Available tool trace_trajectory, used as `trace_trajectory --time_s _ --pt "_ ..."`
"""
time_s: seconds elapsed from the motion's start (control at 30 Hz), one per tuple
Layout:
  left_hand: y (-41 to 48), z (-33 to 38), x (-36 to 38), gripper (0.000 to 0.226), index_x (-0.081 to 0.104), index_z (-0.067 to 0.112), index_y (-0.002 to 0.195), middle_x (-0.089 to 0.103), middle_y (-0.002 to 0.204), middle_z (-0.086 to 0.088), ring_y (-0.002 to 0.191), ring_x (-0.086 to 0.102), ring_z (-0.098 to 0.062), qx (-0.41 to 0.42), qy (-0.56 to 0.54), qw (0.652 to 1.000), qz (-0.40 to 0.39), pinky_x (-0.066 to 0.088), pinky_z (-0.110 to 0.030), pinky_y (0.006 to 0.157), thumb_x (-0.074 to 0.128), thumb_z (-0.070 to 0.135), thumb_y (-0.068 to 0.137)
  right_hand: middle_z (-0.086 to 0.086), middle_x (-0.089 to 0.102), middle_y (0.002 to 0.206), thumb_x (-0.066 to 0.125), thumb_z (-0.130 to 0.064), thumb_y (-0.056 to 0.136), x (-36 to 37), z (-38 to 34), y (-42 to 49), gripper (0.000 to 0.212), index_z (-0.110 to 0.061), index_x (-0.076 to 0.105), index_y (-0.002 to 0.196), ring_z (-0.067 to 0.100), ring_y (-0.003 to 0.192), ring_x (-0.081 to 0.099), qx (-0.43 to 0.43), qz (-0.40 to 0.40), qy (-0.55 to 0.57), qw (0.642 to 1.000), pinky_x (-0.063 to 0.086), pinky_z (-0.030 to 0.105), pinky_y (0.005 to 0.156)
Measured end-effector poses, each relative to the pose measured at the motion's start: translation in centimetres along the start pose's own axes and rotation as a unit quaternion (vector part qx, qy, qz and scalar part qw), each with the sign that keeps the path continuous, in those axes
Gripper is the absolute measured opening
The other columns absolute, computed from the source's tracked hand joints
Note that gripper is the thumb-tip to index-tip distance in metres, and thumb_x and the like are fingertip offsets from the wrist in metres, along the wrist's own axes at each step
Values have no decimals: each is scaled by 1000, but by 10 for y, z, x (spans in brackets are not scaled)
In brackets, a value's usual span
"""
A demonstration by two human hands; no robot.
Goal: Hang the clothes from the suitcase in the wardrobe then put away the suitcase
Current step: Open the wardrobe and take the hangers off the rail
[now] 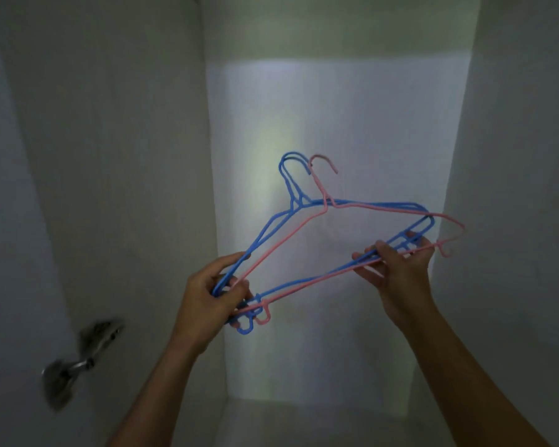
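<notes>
Left hand (212,296): fingers curled round the left shoulder ends of a bundle of wire hangers, thumb on top, gripping. Small loops at that end of the hangers stick out below the fingers.

Right hand (400,275): pinches the lower bars of the same bundle near its right end, thumb on the near side, fingertips on the far side. Both forearms come up from the bottom edge of the view.

Bundle: blue hangers (299,201), at least two by the doubled hooks, exact count not resolvable; one pink hanger (322,155) lying against them on the near side. All hooks point up and away from the person. The bundle is tilted, left end lower than right. The pink one sits a little to the right of the blue ones, its right tip past the right hand. The hangers are held only by the two hands and touch no wardrobe surface.

Surroundings: the hangers are held in front of the pale back panel (336,108) of the wardrobe (110,124), between its left and right side walls. A patch of light falls on the back panel behind the hooks. The compartment floor (304,424) shows between the forearms. A metal door hinge (78,359), blurred, sits on the left side wall near the lower left corner of the view.
</notes>
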State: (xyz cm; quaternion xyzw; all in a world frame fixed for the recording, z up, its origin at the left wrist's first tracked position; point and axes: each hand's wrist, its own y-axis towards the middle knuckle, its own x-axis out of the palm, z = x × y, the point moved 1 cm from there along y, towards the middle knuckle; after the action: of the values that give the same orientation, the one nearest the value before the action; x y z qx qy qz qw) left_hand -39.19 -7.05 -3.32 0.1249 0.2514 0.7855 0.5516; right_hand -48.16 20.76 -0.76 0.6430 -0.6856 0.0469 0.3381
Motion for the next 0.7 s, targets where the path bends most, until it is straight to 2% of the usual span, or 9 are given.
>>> trace_trajectory --time_s 0.1,0.17,0.3,0.37,0.43,0.53,0.6,0.7 --pt "-49 -42 1 44 73 16 105 65 60 -18 35 53 -16 -68 24 997 18 38 -19 34 54 -19 86 13 66 78 53 6 97 -29 38 -43 44 -28 30 115 32 67 73 38 29 -40 998 60 44 60" --pt "-88 -64 0 46 74 17 99 65 57 -14 33 49 -15 -108 26 994 20 37 -18 34 52 -21 85 14 66 76 52 8 96 -53 59 -72 47 -29 31 114 31 64 73 67 46 -50 995 60 47 60" --pt "-165 -89 -7 50 74 21 109 64 57 -10 36 48 -19 -206 21 978 -2 34 -19 37 51 -18 88 14 67 76 51 10 96 -93 94 -126 50 -31 33 118 31 65 74 153 45 -56 986 61 47 60" --pt "-195 -94 -12 46 73 23 112 68 63 -13 40 53 -22 -250 18 968 -9 36 -21 39 54 -12 89 15 67 78 51 9 97 -106 108 -147 52 -33 34 122 31 66 74 184 41 -43 981 62 49 62" --pt "-222 -92 -16 32 72 21 109 71 69 -19 45 60 -27 -297 16 955 -5 37 -22 39 61 -1 89 14 68 81 52 8 97 -115 121 -162 55 -36 34 124 31 68 75 218 37 -46 974 62 52 67" --pt "-265 -81 -20 8 68 12 101 74 74 -15 57 69 -25 -372 11 927 44 39 -22 44 70 13 93 12 69 83 54 7 97 -127 134 -182 54 -33 34 127 33 72 75 259 17 -53 964 62 56 71" --pt "-294 -75 -22 17 66 9 102 78 84 -13 72 75 -23 -408 6 911 67 44 -22 51 73 21 92 12 69 86 55 5 97 -136 140 -195 55 -31 35 133 35 76 75 275 6 -34 961 61 50 69" --pt "-352 -70 -19 24 66 7 109 78 96 -17 88 77 -23 -455 -40 879 134 57 -26 64 75 19 90 12 69 86 54 5 98 -149 151 -221 49 -33 39 125 36 77 75 321 -32 -32 946 61 47 67"
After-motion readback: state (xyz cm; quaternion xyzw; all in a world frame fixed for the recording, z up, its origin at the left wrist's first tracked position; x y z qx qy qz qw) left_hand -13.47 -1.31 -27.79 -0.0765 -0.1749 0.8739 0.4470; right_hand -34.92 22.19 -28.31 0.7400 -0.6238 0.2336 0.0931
